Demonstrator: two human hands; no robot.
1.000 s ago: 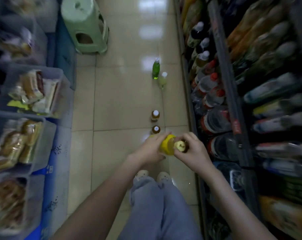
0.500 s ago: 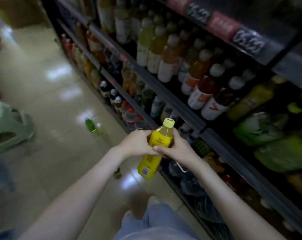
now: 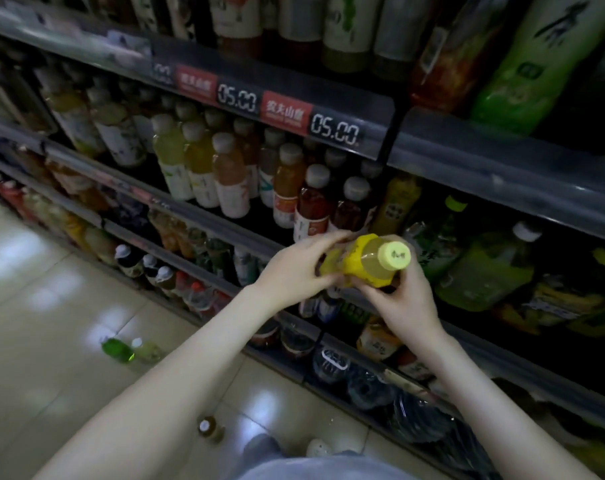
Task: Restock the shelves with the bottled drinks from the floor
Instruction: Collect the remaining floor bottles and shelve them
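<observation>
Right now you have one yellow juice bottle (image 3: 361, 263) in both hands at centre frame. It is tipped almost onto its side, its pale round cap (image 3: 394, 256) turned toward you. It hangs in front of the shelves (image 3: 204, 221) and is not yet on any of them. Your left hand (image 3: 294, 268) wraps the lower body. Your right hand (image 3: 406, 299) cups the shoulder from beneath, fingers curled round it.

By my reading the job is partway through. The rows across the upper half of the frame look tightly filled, and I cannot pick out a gap for this bottle in the dim light. Left to shelve are a green bottle (image 3: 117, 349) with a pale bottle (image 3: 148, 351) just beside it at lower left, and a small amber bottle (image 3: 207, 427) at bottom centre.

The bottle in your hands looks like clear plastic under a glossy yellow sleeve, a smooth cylinder narrowing to a short neck and a flat-topped cap. The floor (image 3: 51, 299) is polished tile throwing back bright patches. The shelf edges are dull grey strips carrying red price labels (image 3: 283, 112).
</observation>
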